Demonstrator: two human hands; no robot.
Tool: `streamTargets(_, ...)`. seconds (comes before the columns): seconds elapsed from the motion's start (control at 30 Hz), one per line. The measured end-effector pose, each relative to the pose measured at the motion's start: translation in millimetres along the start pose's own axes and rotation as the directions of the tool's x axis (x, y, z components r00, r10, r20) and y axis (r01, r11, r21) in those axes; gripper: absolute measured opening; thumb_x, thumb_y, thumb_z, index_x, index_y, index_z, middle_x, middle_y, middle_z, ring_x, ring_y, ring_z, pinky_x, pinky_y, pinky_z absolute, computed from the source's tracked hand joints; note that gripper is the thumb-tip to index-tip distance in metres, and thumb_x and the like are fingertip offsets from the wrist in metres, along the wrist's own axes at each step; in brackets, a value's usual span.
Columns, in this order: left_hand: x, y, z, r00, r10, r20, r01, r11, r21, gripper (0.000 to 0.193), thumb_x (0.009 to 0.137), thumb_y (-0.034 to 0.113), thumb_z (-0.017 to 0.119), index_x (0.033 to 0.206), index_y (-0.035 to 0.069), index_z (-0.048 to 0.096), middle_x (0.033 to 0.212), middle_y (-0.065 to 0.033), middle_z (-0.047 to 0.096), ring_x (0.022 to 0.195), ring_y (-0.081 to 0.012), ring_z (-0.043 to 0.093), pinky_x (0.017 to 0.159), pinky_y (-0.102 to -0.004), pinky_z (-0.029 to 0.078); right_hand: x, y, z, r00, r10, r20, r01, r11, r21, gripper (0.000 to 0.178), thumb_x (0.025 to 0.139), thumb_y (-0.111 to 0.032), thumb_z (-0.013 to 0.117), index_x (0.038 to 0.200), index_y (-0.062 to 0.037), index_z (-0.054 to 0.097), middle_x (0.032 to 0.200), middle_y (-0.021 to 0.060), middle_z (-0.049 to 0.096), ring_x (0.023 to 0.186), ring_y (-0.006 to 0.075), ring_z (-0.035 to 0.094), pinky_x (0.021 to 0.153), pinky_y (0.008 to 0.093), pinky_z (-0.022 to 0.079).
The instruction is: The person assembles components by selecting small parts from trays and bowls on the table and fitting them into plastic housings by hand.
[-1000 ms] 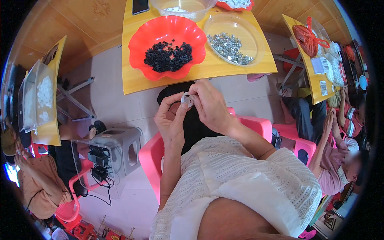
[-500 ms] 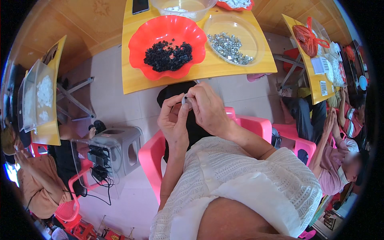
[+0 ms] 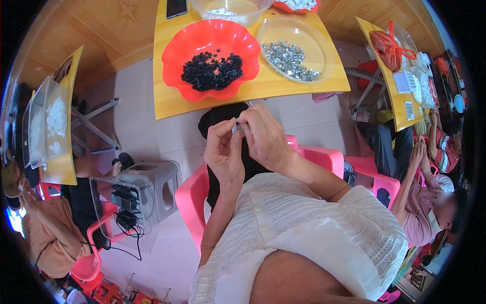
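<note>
Just beyond my lap, both hands meet fingertip to fingertip. My left hand [image 3: 224,154] pinches a small white plastic piece [image 3: 234,129] between thumb and forefinger. Against its far end, the fingers of my right hand [image 3: 267,142] are pressed together. A tiny dark spot shows between the two hands, too small to name, and whatever the right fingers hold is hidden. Ahead, on the yellow table [image 3: 283,91], a wavy red bowl [image 3: 174,48] contains many small black parts [image 3: 212,71]. To its right, a round clear tray [image 3: 324,55] has small shiny metal pieces [image 3: 291,61].
Farther back are a clear tub [image 3: 243,19] with white pieces, another red bowl [image 3: 298,7] and a phone [image 3: 177,7]. Side tables bear white parts, left, and a red bag [image 3: 387,50], right. People sit on both sides. A grey stool [image 3: 152,187] stands left of my pink chair [image 3: 192,195].
My left hand has shifted slightly to the right and its fingers have changed their hold on the white piece. The right hand has barely moved. Bowls and trays stay in place.
</note>
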State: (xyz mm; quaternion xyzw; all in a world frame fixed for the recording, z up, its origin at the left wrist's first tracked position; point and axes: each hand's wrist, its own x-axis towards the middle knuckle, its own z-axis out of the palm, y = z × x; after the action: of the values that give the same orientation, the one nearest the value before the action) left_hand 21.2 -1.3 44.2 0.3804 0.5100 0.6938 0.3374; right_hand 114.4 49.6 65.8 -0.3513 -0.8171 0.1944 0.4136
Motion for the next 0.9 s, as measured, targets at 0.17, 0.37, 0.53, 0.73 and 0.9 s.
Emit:
streamTargets(0.17,1,3,5,0.992,-0.128,0.004,0.126,0.974,-0.189,0.016,0.084,-0.003,0.056,0.1,-0.002,0.055,0.096,-0.0052,0.053,0.085,-0.0098,0.054,0.077,-0.0219,0.043,-3,3,-4,0.999,0.038,0.039,-0.037,0.999,-0.022,0.018,0.075,0.003,0.054,0.09,0.0,0.044,0.081,0.0155,0.044,0.074,0.0339,0.05,0.06,0.0408,0.042)
streamTargets(0.37,-2,5,9,0.992,-0.12,-0.039,0.112,0.981,-0.161,0.017,0.084,-0.004,0.055,0.101,-0.002,0.055,0.097,-0.0046,0.053,0.086,-0.0102,0.055,0.079,-0.0224,0.043,-4,1,0,0.998,0.004,-0.056,-0.004,1.0,-0.006,0.017,0.076,0.005,0.054,0.09,-0.0011,0.046,0.077,0.0154,0.046,0.066,0.0335,0.048,0.056,0.0385,0.041)
streamTargets(0.53,-2,6,9,0.975,-0.217,-0.043,0.205,0.96,-0.19,0.019,0.084,-0.005,0.055,0.102,-0.003,0.055,0.098,-0.0044,0.051,0.086,-0.0101,0.054,0.078,-0.0221,0.043,-4,-1,0,0.997,0.05,-0.064,-0.048,0.998,0.034,0.018,0.075,0.005,0.054,0.09,-0.0013,0.046,0.077,0.0154,0.046,0.067,0.034,0.049,0.057,0.0389,0.041)
streamTargets(0.73,-5,-3,8,0.996,-0.067,-0.051,0.065,0.997,-0.042,0.02,0.083,-0.008,0.054,0.101,-0.002,0.057,0.1,-0.0058,0.05,0.088,-0.011,0.054,0.078,-0.0226,0.044,-3,-3,1,0.998,0.064,-0.018,-0.065,0.997,-0.031,0.02,0.074,0.007,0.054,0.09,-0.0011,0.046,0.077,0.0153,0.045,0.07,0.0342,0.049,0.058,0.0399,0.041)
streamTargets(0.9,-6,-6,10,0.998,0.012,-0.064,-0.008,0.998,0.058,0.021,0.082,-0.008,0.054,0.101,-0.002,0.057,0.1,-0.0069,0.051,0.089,-0.0115,0.053,0.077,-0.0224,0.044,-2,-2,2,0.999,0.051,-0.004,-0.051,0.998,-0.045,0.018,0.073,0.007,0.054,0.088,-0.0012,0.047,0.078,0.0157,0.046,0.071,0.0343,0.049,0.058,0.0391,0.041)
